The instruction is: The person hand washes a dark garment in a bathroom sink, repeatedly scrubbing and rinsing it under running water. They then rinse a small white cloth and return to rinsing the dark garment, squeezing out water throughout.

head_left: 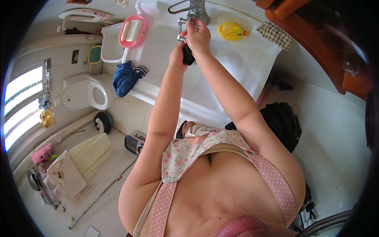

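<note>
Over the white sink (158,59), both my arms reach forward to the chrome faucet (198,12). My right hand (199,37) is closed, its fingertips pinching at the end of the faucet where a jointed metal spout extension (182,29) hangs. Lower and just left of it, my left hand (177,58) is closed around a small black thing (188,55); its kind is not clear, and the fingers are partly hidden.
A pink soap dish (133,31) with soap bars sits on the sink's left side. To the right are a yellow rubber duck (231,31) and a checked cloth (275,34). A blue cloth (125,79) drapes over the left rim. A toilet (85,94) stands farther left.
</note>
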The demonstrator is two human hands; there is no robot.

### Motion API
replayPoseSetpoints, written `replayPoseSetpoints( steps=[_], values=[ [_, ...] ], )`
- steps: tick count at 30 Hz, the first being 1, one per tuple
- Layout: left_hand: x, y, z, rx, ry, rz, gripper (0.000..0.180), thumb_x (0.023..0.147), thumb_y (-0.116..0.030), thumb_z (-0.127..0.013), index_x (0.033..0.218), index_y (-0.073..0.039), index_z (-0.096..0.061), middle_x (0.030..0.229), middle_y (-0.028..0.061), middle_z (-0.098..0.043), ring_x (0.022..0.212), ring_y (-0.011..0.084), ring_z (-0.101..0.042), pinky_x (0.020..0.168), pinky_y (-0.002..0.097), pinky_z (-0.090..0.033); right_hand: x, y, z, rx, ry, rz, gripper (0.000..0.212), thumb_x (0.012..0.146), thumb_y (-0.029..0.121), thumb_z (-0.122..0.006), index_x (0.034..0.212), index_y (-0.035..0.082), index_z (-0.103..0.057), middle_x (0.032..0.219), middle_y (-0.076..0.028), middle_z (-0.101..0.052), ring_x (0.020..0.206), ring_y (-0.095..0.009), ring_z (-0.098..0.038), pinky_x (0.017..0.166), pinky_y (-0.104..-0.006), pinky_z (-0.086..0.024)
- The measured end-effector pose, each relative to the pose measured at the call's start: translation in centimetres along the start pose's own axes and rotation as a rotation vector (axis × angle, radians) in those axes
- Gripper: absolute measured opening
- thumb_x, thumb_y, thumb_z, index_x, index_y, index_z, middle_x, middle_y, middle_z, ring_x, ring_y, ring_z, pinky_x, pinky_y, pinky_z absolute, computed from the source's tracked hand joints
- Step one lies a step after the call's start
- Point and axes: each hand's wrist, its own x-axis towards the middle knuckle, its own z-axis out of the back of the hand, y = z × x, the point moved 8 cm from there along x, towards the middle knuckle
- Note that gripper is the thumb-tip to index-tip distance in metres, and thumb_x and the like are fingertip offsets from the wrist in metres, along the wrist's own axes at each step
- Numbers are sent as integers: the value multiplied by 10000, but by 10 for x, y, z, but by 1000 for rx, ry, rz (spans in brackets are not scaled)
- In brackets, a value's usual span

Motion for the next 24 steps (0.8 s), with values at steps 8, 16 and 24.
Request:
replayPoseSetpoints(
  steps=[8,16,24],
  values=[
    [1,1,-2,-28,14,18,175,838,-164,-508,951,-38,-550,848,83,-591,714,186,-604,591,307,-507,1,-1,0,-25,66,31,233,826,216,-563,966,31,-538,611,-55,-618,505,-131,-590,526,-270,-454],
    [12,5,1,-172,292,23,295,893,-268,-467,1114,-78,-509,1072,111,-512,984,247,-491,852,339,-382,-31,17,-7,-196,139,295,259,780,159,-620,996,61,-516,691,-73,-623,605,-194,-599,569,-304,-474],
    [-22,-4,-12,-107,137,-15,285,891,-242,-470,1110,-64,-506,1034,98,-543,936,225,-531,812,327,-429,-70,22,-4,-329,283,381,264,758,44,-556,1017,68,-514,830,-92,-594,694,-222,-592,640,-315,-480]
  ],
)
